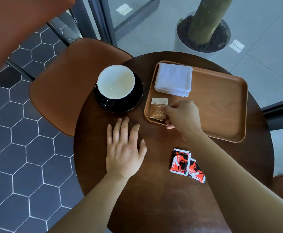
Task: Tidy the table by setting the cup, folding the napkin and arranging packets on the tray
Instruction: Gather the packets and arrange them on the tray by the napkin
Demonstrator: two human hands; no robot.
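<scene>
at the near left corner of the rectangular wooden tray [221, 105], the right hand [182, 113] pinches the brown-and-white paper sugar packets [158, 107] at their right edge, likely squaring them against the rim so they sit neatly below the folded white napkin [173, 79], which already lies in the tray's far left part. the left hand [124, 148] rests flat and released on the round dark wooden counter [154, 190], grasping nothing, probably steadying the body. two red, black and white packets [187, 164] overlap on the counter, near the right forearm and well apart from the tray, so they seem the next to go in. the white-lined black cup on its black saucer [118, 88] stands just left of the tray. around the counter: brown chairs, dark hexagon floor tiles, a potted trunk by glass.
</scene>
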